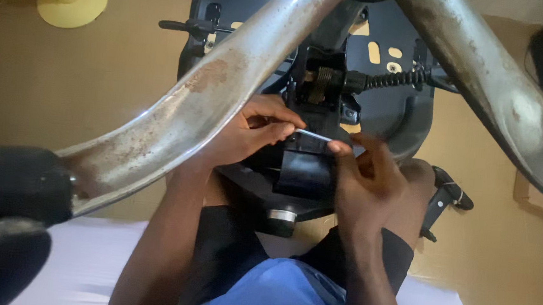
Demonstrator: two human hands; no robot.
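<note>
Both hands, left (254, 132) and right (362, 171), pinch a thin white strip (314, 135) against the upturned chair's black mechanism (317, 92) (rusty legs (205, 97) overhead).

Rust-flecked silver chair leg (225, 85), black mechanism (312, 162), blue shirt (280, 296) (floor (65, 93) tan).

Left wrist (203, 167) behind rusty chair leg (225, 85) — caster (6, 217) blurred, cut off

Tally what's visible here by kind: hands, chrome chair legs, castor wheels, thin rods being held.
Hands: 2, left hand and right hand
Chrome chair legs: 2
Castor wheels: 1
Thin rods: 1
Total: 6
</note>
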